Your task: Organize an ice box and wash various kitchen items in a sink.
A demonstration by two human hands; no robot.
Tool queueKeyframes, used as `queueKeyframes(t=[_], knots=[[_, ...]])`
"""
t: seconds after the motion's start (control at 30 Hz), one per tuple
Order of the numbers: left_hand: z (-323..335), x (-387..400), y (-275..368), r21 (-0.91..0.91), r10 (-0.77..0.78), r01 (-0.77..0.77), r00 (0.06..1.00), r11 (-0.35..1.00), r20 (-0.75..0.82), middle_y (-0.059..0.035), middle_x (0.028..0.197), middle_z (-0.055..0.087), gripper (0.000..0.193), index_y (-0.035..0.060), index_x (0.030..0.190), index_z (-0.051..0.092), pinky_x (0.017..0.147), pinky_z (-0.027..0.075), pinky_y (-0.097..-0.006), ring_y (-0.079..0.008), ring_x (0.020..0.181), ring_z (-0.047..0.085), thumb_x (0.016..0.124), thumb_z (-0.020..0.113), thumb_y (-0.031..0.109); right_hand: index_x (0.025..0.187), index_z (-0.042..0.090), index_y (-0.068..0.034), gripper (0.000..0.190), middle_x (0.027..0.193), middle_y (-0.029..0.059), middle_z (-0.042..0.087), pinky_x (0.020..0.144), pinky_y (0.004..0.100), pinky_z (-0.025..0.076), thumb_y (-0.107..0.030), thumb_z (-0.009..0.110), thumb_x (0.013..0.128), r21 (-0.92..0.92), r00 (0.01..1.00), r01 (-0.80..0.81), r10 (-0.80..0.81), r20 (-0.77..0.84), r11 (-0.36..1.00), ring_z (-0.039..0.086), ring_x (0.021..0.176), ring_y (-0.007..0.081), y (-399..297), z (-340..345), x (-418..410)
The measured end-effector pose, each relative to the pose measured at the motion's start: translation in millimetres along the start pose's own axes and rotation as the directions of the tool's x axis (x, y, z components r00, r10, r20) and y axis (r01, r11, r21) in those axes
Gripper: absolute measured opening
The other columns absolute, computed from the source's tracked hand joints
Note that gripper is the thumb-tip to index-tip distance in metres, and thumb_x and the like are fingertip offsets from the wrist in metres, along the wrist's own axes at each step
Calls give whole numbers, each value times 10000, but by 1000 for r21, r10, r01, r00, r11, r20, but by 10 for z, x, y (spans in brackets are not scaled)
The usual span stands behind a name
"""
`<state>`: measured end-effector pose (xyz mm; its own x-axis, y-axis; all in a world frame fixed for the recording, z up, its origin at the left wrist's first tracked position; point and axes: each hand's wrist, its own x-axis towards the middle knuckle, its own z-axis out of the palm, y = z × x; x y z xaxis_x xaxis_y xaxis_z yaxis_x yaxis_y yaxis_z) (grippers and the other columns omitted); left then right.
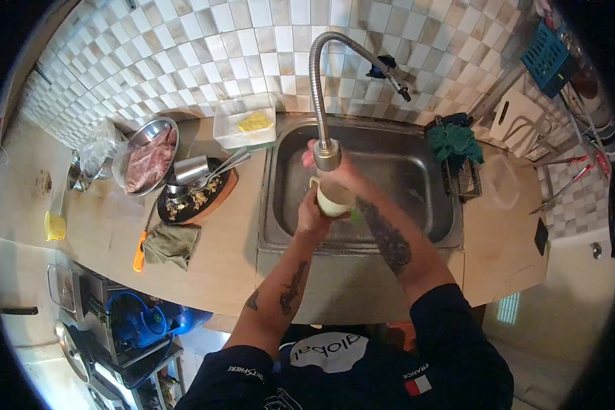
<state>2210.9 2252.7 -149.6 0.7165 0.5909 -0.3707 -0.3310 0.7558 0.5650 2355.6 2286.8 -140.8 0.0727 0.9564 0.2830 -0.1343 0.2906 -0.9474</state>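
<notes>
My left hand [315, 215] holds a cream-coloured mug [333, 199] over the stainless steel sink [405, 177], its fingers around the mug's side and base. Behind the mug, my right hand [338, 166] is under the head of the flexible metal faucet [328, 154], which hides part of it; I cannot tell whether it grips anything. Something green, blurred, shows just right of the mug's base. The mug's handle points up and to the left.
Left of the sink are a white plastic tub [243, 136] with yellow food, a metal bowl of meat [151, 159], a sizzling plate [184, 205] with scraps and cutlery, a cloth [173, 245] and an orange-handled tool [140, 253]. A wire basket [463, 182] with green cloth [455, 142] stands right.
</notes>
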Motion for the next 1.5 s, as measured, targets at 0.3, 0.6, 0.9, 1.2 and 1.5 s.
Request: queueKeyframes(t=[0.3,0.6,0.9,1.2,1.5], knots=[[-31,645,21,-33,-57,55,996,998,-62,-159,1262,545,425,-13,1300,458,991,441,-433,-309,1151,553,990,310,238,1232,533,-4,515,1260,197,508,922,444,446,-421,523,931,-464,892,-215,-20,-451,859,523,1151,310,593,-491,-851],[-102,411,-108,-250,197,-207,978,946,-65,-101,1085,602,349,25,1205,535,882,477,-378,-259,991,605,970,371,224,1127,546,-3,568,1093,235,568,909,437,423,-380,745,751,-907,917,-89,-322,-236,412,558,1026,386,-184,370,-620],[-14,1331,8,-82,104,-119,981,990,-166,-62,1003,637,334,100,1181,584,830,491,-369,-224,1012,607,925,503,299,1159,539,4,447,1146,193,579,951,420,407,-301,651,851,-538,789,-312,-101,-606,783,552,1059,349,794,-656,-692],[-44,1421,-76,805,465,-586,690,-93,556,-42,959,645,268,113,1051,650,797,505,-391,-257,940,619,818,619,242,1342,426,-41,581,1341,181,475,1071,428,293,-340,619,883,-865,954,-280,219,-204,416,403,1285,342,1246,-385,-912],[-669,257,674,592,426,-201,864,780,-268,-80,1029,632,377,13,1160,577,762,519,-352,-207,920,632,926,498,299,1183,524,-42,441,906,192,638,718,464,456,-410,518,940,-693,878,-459,401,-260,556,614,815,364,233,30,-946]])
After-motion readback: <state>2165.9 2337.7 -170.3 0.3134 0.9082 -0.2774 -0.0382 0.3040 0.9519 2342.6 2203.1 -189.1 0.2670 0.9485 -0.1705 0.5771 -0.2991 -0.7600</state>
